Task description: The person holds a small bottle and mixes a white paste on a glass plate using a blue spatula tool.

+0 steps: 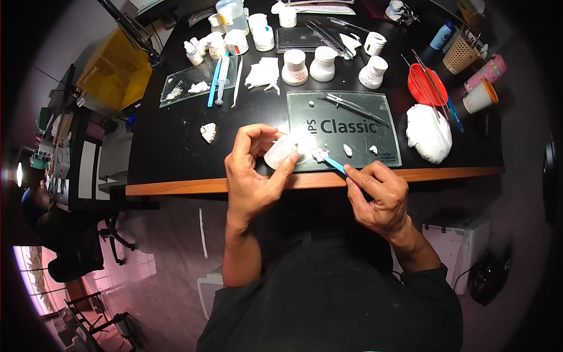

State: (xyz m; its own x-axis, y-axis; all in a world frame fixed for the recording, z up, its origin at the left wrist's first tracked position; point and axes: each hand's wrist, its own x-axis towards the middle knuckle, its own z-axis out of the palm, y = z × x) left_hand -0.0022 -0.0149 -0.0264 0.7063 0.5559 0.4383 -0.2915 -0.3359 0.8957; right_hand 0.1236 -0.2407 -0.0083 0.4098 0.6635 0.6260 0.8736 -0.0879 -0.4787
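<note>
I find one step in hand: white material is being worked at the tip of a slim blue plastic spatula [335, 165], close beside a translucent white plastic cup [279, 154]. My left hand [251, 176] grips the cup between thumb and curled fingers, above the near left corner of the dark glass plate [352, 105] lettered "Classic". My right hand [381, 196] pinches the spatula between thumb and forefinger, the other fingers folded in.

In my judgement, the next move calls for a steady cup and a light, level spatula, so that the white clump [318, 154] at its tip does not drop. Glare hides the cup's inside; its fill cannot be verified.

Orientation: the spatula's long axis runs obliquely, its tip pointing forward and left, away from my body, its rear end within my right hand. The cup is tilted, its long axis slanting forward and right; its mouth appears to face the spatula, though glare leaves this uncertain. Whether the spatula tip touches the plate, I cannot tell. Two small white lumps [348, 150] lie on the plate, right of the tip.
</note>
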